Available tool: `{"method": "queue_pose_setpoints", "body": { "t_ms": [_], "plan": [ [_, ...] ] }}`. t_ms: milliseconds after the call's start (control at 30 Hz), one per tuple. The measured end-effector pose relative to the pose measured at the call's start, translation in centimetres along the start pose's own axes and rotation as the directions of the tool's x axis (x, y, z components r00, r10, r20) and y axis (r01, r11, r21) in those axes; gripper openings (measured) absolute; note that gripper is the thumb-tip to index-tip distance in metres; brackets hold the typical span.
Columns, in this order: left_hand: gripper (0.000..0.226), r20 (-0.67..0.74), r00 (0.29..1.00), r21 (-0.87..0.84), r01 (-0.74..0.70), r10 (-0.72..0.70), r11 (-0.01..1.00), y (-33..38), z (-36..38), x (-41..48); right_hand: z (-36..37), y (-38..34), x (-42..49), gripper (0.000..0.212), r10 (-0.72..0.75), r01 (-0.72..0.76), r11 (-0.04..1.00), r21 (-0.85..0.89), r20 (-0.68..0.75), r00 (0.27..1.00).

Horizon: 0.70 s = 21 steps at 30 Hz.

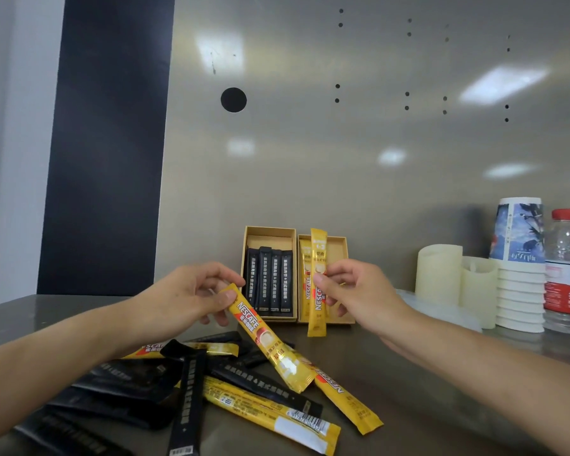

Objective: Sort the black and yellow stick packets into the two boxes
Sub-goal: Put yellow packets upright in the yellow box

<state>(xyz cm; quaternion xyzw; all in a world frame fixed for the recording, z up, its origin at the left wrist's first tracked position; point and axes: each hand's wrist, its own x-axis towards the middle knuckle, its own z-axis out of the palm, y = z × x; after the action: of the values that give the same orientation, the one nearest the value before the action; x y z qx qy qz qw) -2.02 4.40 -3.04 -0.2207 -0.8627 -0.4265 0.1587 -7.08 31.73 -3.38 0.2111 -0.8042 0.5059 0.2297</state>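
The right grip (352, 291) pinched a yellow foil stick packet (318, 251), the left grip (191, 294) a second packet (267, 340); both likely belonged flat in the tan cardboard box (338, 255) beyond the right grip.

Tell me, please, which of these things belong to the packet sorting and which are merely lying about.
Part of the job:
left hand pinching the slanted yellow packet
right hand pinching the upright yellow packet
box of black packets
box of yellow packets
loose pile of packets

Lying about:
stacked paper cups
water bottle
cream candles
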Motion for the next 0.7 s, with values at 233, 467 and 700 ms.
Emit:
{"method": "queue_pose_setpoints", "body": {
  "t_ms": [233,467,700],
  "plan": [
    [0.016,0.018,1.000,0.004,-0.022,0.022,1.000,0.1,0.3,0.1,-3.3,1.4,3.9,0.023,0.086,-0.102,0.990,-0.100,-0.150,0.985],
    [0.014,0.026,0.999,0.020,-0.029,0.028,0.999,-0.1,0.1,0.3,-2.4,1.6,6.0,0.022,0.105,-0.139,0.906,-0.399,-0.106,0.989],
    [0.014,0.065,0.997,0.055,-0.036,0.033,0.998,-0.2,0.3,0.2,-1.2,2.4,5.8,0.022,-0.095,-0.018,0.706,-0.708,-0.119,0.988]
  ]
}}
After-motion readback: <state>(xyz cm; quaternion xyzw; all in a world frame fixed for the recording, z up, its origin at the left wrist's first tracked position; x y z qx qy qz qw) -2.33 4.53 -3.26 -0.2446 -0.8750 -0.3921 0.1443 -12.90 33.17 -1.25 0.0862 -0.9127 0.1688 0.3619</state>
